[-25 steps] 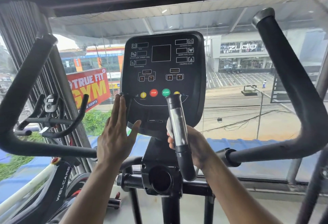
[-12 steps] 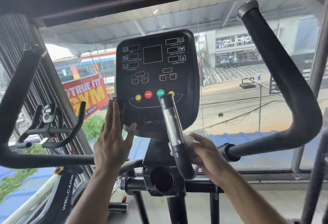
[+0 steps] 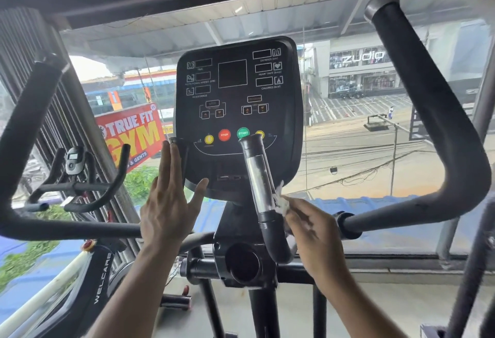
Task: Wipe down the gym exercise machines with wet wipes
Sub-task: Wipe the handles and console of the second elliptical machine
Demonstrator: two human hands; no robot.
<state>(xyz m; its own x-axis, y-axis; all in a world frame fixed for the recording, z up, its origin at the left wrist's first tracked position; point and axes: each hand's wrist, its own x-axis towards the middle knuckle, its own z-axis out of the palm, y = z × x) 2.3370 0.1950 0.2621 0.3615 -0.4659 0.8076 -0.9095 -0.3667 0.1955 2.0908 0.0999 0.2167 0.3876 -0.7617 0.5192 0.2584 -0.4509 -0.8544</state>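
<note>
Wiping the chrome pulse grip (image 3: 259, 176) of the elliptical is the step in hand: the right hand (image 3: 314, 233) pinches a crumpled white wet wipe (image 3: 281, 199) in its fingertips and holds it against the right side of the grip's lower end, just above the black collar. The left hand (image 3: 167, 207) is spread flat, fingers straight and together, thumb out, resting against the left edge of the console (image 3: 237, 115).

What could go wrong, as I judge it: the wipe is small and held only by the fingertips, so a firm stroke up the smooth tube could pull it loose and drop it to the floor. Moisture is the other worry (the START button (image 3: 243, 133) and STOP button (image 3: 224, 134) sit just behind the top of the grip); a damp wipe dragged across them might press one or leave wet in the slots along the console's lower edge. The left hand's thumb lies close to those slots too.

As for containers, no pack or tub of wipes shows here, nor any bin; the round dark recess (image 3: 242, 262) in the hub below the console may be a holder, and I cannot tell whether anything is in it.
</note>
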